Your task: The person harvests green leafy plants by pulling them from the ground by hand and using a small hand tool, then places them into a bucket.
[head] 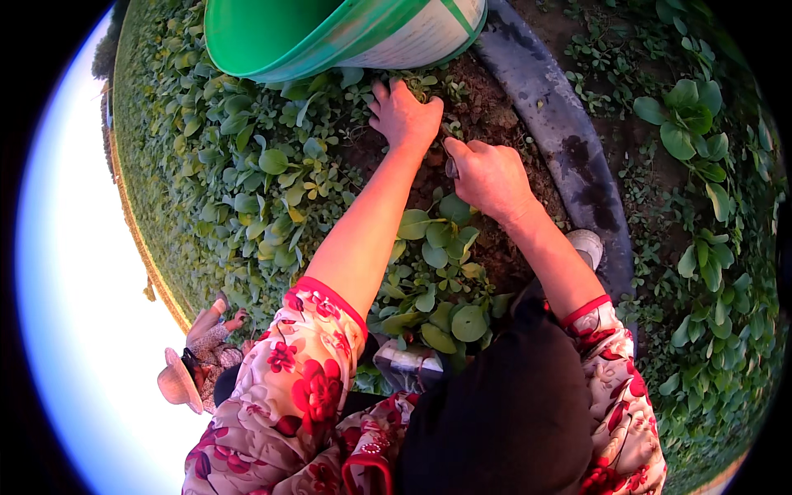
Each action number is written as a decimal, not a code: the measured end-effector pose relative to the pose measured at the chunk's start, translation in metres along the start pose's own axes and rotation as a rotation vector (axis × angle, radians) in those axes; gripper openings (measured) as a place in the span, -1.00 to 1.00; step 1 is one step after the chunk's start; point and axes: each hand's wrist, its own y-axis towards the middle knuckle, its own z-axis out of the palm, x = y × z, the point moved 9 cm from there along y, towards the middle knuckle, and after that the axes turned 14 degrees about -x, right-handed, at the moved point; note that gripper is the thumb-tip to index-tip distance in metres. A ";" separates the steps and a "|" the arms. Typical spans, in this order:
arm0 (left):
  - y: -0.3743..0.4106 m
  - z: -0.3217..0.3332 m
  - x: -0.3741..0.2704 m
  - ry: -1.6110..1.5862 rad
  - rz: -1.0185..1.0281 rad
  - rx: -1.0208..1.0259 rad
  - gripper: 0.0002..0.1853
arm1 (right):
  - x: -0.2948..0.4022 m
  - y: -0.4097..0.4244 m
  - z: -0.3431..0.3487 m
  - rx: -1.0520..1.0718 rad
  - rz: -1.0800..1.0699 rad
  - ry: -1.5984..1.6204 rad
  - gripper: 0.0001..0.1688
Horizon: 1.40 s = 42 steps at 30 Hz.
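Note:
My left hand (405, 117) reaches down among low weeds (427, 83) just below the green bucket, its fingers spread. The fingertips are partly lost in the leaves, so whether they grip anything cannot be seen. Close by on the right, my right hand (495, 179) is closed around the handle of a small hand tool (452, 167). Only the rounded handle end shows clearly; the working end is hidden near the soil. Bare brown soil (489, 111) lies beside both hands. Broad-leaved green seedlings (442, 238) grow below them, between my forearms.
The green plastic bucket (266, 37) tilts at the top. A dark flat hose (575, 136) curves along the right, near my shoe (586, 246). Dense leafy rows (247, 161) spread left, with more plants (687, 117) right. Another person in a straw hat (179, 380) crouches at lower left.

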 end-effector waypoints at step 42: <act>0.031 -0.005 0.115 -0.922 -0.557 -0.064 -0.39 | -0.027 -0.010 -0.023 -0.022 0.320 0.171 -0.61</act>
